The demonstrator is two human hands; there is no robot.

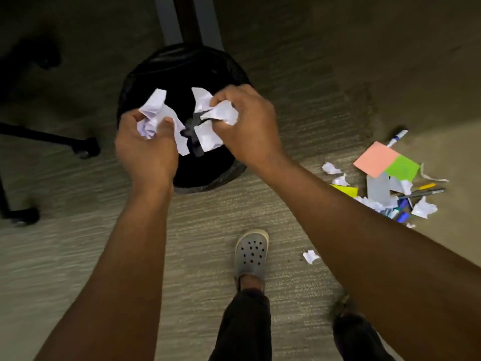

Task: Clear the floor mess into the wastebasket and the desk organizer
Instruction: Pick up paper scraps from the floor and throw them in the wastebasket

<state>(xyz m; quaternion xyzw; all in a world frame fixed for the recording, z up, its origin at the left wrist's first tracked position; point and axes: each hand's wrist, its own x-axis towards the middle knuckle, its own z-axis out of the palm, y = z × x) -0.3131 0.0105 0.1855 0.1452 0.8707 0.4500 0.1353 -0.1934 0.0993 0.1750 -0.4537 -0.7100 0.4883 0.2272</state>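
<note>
A round wastebasket (145,74) lined with a black bag stands on the carpet in front of me. Both hands hover over its opening. My left hand (145,144) grips a wad of crumpled white paper (156,110). My right hand (247,123) grips another crumpled white paper wad (221,113), with torn strips hanging down into the bin. To the right, a floor mess (390,188) lies on the carpet: pink, green and yellow sticky notes, paper scraps, pens and markers. A lone paper scrap (311,256) lies near my foot. The desk organizer is not in view.
A grey desk leg (169,19) rises behind the bin. Black chair legs with casters (86,149) stand at the left. My grey clog (251,254) and legs are below the bin.
</note>
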